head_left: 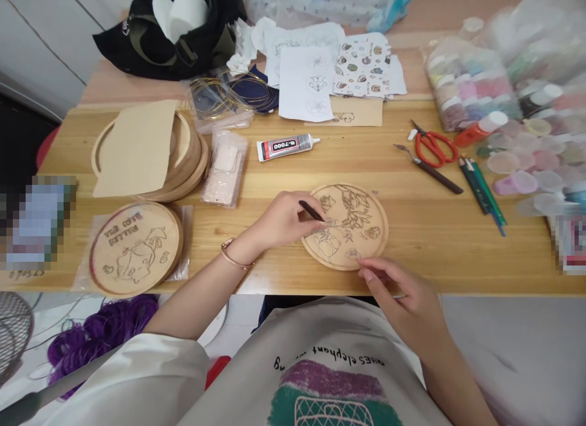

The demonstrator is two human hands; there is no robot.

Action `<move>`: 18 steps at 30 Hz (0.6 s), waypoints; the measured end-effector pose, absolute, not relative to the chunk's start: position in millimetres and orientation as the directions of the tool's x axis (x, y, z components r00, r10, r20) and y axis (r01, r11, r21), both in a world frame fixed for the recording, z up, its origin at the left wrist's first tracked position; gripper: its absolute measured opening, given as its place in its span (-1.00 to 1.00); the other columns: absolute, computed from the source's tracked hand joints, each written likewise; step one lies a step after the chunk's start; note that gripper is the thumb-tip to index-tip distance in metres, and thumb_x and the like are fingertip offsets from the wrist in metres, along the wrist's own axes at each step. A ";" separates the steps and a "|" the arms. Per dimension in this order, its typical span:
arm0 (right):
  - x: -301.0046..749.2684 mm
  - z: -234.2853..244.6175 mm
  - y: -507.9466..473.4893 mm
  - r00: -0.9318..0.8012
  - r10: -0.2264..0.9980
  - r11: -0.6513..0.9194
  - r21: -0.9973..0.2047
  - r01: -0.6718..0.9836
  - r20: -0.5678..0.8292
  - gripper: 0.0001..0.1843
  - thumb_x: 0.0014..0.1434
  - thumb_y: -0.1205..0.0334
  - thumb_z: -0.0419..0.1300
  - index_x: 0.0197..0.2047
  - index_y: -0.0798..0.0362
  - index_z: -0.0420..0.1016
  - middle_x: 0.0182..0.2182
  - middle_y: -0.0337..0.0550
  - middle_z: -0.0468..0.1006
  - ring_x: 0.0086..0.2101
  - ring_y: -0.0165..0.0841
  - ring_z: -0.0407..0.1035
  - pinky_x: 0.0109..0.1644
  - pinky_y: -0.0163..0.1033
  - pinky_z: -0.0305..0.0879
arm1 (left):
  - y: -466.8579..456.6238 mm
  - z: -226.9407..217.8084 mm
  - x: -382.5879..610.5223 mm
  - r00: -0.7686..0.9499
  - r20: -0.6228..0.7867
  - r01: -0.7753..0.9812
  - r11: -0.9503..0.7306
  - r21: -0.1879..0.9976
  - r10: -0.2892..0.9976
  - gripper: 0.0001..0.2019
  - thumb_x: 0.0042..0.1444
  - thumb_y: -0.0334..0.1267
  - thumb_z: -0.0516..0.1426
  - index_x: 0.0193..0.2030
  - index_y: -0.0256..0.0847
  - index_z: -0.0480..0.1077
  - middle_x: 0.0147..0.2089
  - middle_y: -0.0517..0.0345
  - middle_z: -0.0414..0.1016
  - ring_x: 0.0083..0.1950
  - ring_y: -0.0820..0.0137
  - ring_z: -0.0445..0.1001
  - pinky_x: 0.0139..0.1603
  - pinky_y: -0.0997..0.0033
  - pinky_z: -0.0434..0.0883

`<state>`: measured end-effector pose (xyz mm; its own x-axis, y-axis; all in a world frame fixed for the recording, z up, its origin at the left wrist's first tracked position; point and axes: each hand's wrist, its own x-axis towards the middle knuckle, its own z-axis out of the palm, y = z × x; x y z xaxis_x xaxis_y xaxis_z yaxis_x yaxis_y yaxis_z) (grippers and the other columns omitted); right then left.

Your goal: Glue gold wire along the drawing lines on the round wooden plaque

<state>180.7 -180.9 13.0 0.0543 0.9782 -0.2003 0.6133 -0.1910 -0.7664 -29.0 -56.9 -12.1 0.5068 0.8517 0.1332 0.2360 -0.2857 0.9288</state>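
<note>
Two hands (pixel 284 220) (pixel 405 301), stylus (pixel 312 211), disc (pixel 366 252) near table-edge (pixel 480 290)

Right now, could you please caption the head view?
Left hand holds a dark tool to a wooden disc; right hand touches its edge.

A glue tube (pixel 286 147) lies between stacked wooden hoops (pixel 195 160) and red scissors (pixel 425 137).
</note>
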 end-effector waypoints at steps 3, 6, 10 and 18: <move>181.1 12.3 -180.8 0.047 0.982 -0.172 -0.775 0.608 -0.181 -0.77 0.23 0.10 0.11 -0.20 -0.03 0.56 -0.33 -0.16 0.63 -0.37 -0.35 0.48 -0.51 -0.37 0.36 | -56.8 -11.9 -29.6 0.509 0.125 0.248 -0.284 0.926 0.852 -0.95 -0.02 -0.38 0.30 -0.38 -0.28 0.54 -0.36 0.12 0.57 -0.36 0.45 0.48 -0.32 0.49 0.37; 182.1 10.8 -180.7 0.039 0.983 -0.163 -0.776 0.610 -0.177 -0.76 0.24 0.09 0.10 -0.19 -0.03 0.56 -0.34 -0.16 0.63 -0.37 -0.34 0.49 -0.50 -0.35 0.36 | -56.5 -11.9 -30.2 0.515 0.122 0.248 -0.284 0.926 0.848 -0.96 -0.01 -0.38 0.30 -0.38 -0.27 0.53 -0.36 0.13 0.57 -0.35 0.44 0.48 -0.31 0.49 0.37; 183.2 9.1 -180.7 0.036 0.986 -0.151 -0.770 0.619 -0.164 -0.77 0.24 0.10 0.10 -0.18 -0.05 0.56 -0.33 -0.18 0.63 -0.36 -0.35 0.49 -0.43 -0.32 0.39 | -56.3 -11.5 -30.0 0.512 0.121 0.247 -0.281 0.927 0.851 -0.96 -0.02 -0.39 0.30 -0.40 -0.27 0.53 -0.37 0.13 0.56 -0.36 0.44 0.48 -0.31 0.49 0.37; 182.6 8.2 -181.1 0.049 0.984 -0.166 -0.769 0.617 -0.173 -0.76 0.23 0.08 0.10 -0.18 -0.04 0.56 -0.34 -0.17 0.63 -0.36 -0.33 0.50 -0.46 -0.32 0.37 | -56.8 -9.7 -28.8 0.499 0.119 0.253 -0.276 0.927 0.858 -0.96 -0.03 -0.37 0.30 -0.41 -0.26 0.52 -0.37 0.14 0.57 -0.36 0.44 0.49 -0.32 0.49 0.38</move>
<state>182.6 -181.1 8.2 0.0494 0.9837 -0.1730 0.6172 -0.1663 -0.7690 -28.8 -56.8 -9.7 0.4990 0.8583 0.1193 0.2534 -0.2762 0.9271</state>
